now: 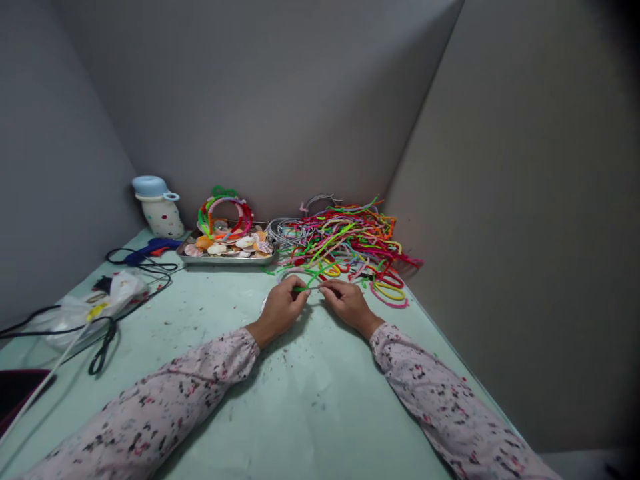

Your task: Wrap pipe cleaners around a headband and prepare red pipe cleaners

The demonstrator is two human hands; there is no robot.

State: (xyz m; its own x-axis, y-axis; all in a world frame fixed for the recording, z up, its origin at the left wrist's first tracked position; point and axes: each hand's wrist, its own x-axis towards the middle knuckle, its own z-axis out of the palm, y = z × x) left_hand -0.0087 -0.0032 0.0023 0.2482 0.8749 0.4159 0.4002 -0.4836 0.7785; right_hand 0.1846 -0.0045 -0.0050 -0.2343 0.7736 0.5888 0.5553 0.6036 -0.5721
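Note:
My left hand [281, 308] is closed in a pinch on a green pipe cleaner [316, 273], whose free length slants up and right toward the pile. A thin grey hoop [294, 271] curves behind my fingers, and a short grey stretch of it spans the gap between both hands. My right hand [351, 305] pinches that grey stretch, fingertips close to those of my left. How the green strand meets the hoop is too small to make out.
Behind my hands lies a tangled pile of coloured pipe cleaners [345, 233], beside coiled grey wire [289, 233]. A metal tray [227, 261] holds shells and wrapped colourful hoops [246, 212]. At left are a bottle [163, 217], a blue glue gun [150, 251], black cables and a plastic bag [123, 290].

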